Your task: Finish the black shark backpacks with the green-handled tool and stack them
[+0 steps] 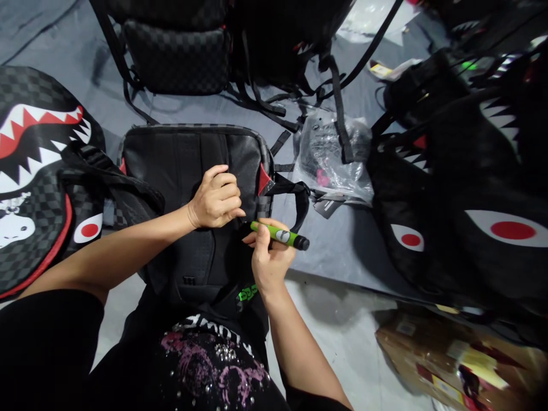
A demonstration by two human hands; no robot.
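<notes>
A black bag (166,165) with checkered edges and red corner patches lies across the table's front edge, its plain padded side up. Over its middle, my left hand (218,198) is closed with the fingers curled; what the fingertips pinch, if anything, is too small to make out. Just right of it, my right hand (272,257) grips a green marker pen (280,234) with a black end pointing right. The pen's other end points toward my left fingertips, over the bag's right side.
Shark-mouth bags stand at the left (38,148) and right (449,200). Further back are more dark checkered bags (177,57) with trailing straps. A clear plastic bag (338,154) lies right of the black bag. Below the table's right side is a cardboard box (406,348).
</notes>
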